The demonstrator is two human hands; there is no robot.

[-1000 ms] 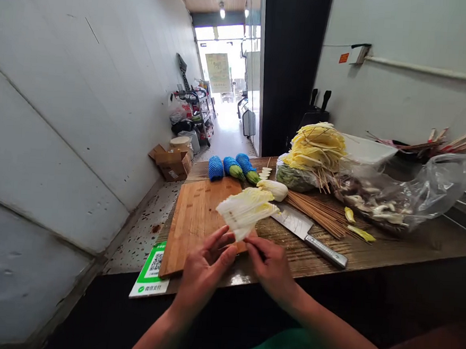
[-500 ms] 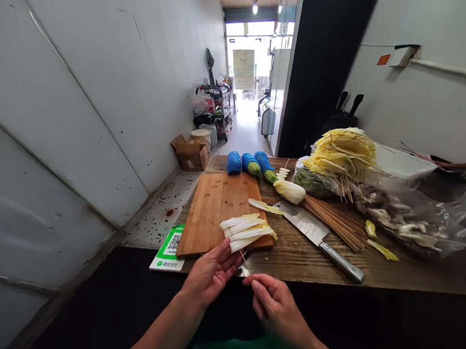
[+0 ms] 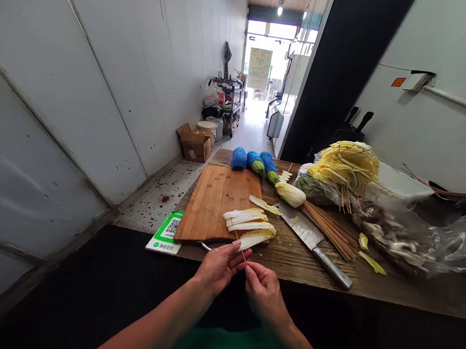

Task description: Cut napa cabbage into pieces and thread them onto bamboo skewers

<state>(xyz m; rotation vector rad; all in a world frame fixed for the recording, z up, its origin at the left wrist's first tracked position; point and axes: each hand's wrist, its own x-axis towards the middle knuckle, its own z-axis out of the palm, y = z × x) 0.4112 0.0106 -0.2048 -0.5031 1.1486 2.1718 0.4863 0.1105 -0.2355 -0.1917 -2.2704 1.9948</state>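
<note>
My left hand (image 3: 219, 265) is palm up at the near edge of the cutting board (image 3: 210, 207), thumb and fingers pinching the stem end of a napa cabbage leaf (image 3: 257, 238). My right hand (image 3: 265, 291), just to its right, grips the near end of a thin bamboo skewer (image 3: 244, 256). The skewer slants up past my left fingers, and its far tip shows by the leaf's stem end. Whether it pierces the leaf I cannot tell. Several more cabbage leaves (image 3: 244, 216) lie side by side on the board, just beyond the held one.
A cleaver (image 3: 311, 244) lies right of the board, beside a bundle of skewers (image 3: 331, 229) and a small cabbage head (image 3: 290, 194). Skewered leaves (image 3: 347, 164) are piled behind, near bagged mushrooms (image 3: 400, 236). Blue-netted vegetables (image 3: 254, 162) line the board's far end.
The held leaf now lies lower and more level beside the others. My right hand has come closer to the left, and the skewer tip now shows above my left thumb. The view has shifted.
</note>
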